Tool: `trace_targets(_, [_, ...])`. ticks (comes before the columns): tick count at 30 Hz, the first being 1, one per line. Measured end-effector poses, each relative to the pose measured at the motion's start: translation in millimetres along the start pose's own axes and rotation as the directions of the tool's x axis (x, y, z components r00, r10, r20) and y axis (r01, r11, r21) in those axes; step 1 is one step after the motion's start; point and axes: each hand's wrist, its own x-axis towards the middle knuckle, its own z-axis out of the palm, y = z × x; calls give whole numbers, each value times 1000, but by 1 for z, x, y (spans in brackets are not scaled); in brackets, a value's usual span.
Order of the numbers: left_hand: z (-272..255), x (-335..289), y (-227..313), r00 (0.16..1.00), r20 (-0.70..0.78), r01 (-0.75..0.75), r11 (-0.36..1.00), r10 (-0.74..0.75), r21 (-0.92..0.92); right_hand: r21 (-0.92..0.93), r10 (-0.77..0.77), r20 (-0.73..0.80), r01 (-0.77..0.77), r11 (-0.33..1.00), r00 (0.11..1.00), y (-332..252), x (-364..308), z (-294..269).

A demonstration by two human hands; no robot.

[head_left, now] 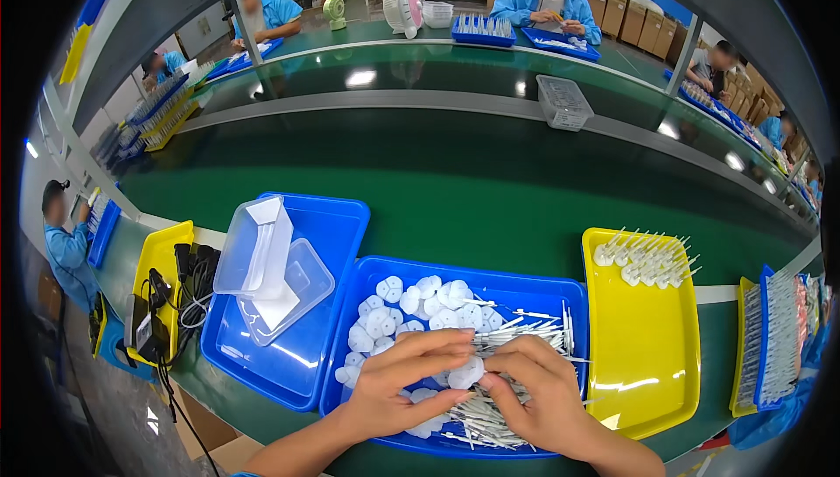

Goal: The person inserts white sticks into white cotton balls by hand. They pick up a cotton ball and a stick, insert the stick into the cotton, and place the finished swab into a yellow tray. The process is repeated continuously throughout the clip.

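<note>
Over a blue tray (pixel 573 286), my two hands meet at a white scalloped, flower-shaped piece (pixel 465 374). My left hand (pixel 404 378) holds the piece between its fingers and thumb. From the other side, my right hand (pixel 544 396) is closed at the piece's edge, its fingertips pinched together; whether a thin stick is between them is hidden. Loose white flower-shaped pieces (pixel 379 320) fill the tray's left part. Thin white sticks (pixel 535 330) lie heaped on its right, partly beneath my right hand.
A yellow tray (pixel 643 350) on the right carries several stick-and-flower pieces (pixel 646 256). To the left, another blue tray (pixel 341 212) holds a clear plastic box (pixel 251 249) and lid. Black adapters and cables (pixel 157 328) sit farther left. Co-workers (pixel 544 4) sit across the green conveyor (pixel 420 171).
</note>
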Motion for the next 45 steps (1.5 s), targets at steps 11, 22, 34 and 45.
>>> trace_targets(11, [1,-4,-4,938,74,-341,866,338,365,81,-7,-20,8,997,1000,-1,-4,1])
trace_targets(22, [-15,1,3,950,-293,60,983,-109,-173,-161,42,217,-7,987,975,4,25,-34])
trace_targets(34, [-30,7,-13,888,-297,307,934,-350,-183,-529,35,468,248,811,883,24,35,11])
trace_targets(45, [-37,-3,-15,896,54,363,657,-440,-661,475,350,44,-328,817,936,10,38,-28])
